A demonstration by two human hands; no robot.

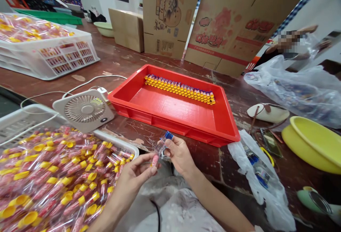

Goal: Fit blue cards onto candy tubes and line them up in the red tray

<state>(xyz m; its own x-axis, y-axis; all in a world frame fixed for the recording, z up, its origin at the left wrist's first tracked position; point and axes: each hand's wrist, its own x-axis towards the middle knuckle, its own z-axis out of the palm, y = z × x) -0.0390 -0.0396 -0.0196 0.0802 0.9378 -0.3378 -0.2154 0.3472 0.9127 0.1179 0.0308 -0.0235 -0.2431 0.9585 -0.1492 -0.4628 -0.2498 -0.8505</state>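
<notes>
A basket [134, 149] of yellow-capped tubes [74, 168] sits left of the hands. The left hand [141, 170], thumb up, pinches a small tube [155, 159]; the right [179, 154], angled in from the right, pinches a clear, blue-topped piece [164, 141] close against it. Beyond both hands lies a red tray [170, 109].

Bright, even indoor light; glossy glare; edges stretched, corners slightly blurred.

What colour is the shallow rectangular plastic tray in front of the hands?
The shallow rectangular plastic tray is bright red, inside and out; head view shows it best.
</notes>
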